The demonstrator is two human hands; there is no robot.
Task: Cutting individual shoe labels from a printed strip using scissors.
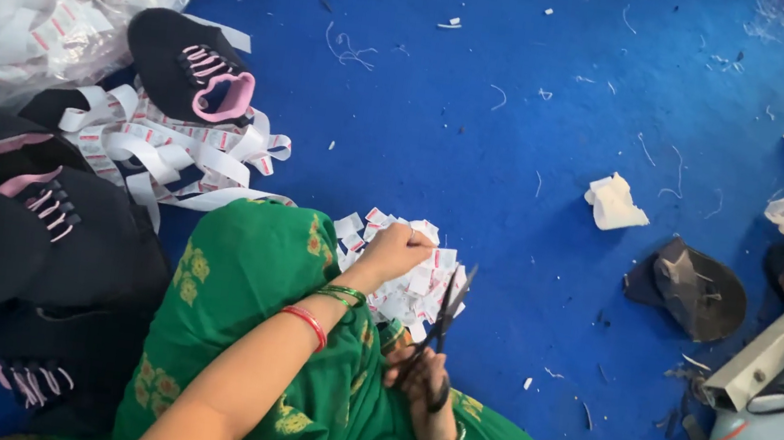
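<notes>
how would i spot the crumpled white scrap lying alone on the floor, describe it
Start from the blue floor and look right of the person's left hand and the pile of cut labels. The crumpled white scrap lies alone there, left of a dark shoe piece; unlike the labels, it is plain white.

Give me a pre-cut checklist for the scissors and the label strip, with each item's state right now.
1. Scissors gripped in right hand: ok.
2. Blades apart: cannot tell; they look close together.
3. Left hand on the label strip: ok, fist closed near the cut labels.
4. Left fingers away from the blade tips: ok, the hand sits to their left.
5. Uncut label strip within reach: ok, heaped beside the black shoe upper.
</notes>
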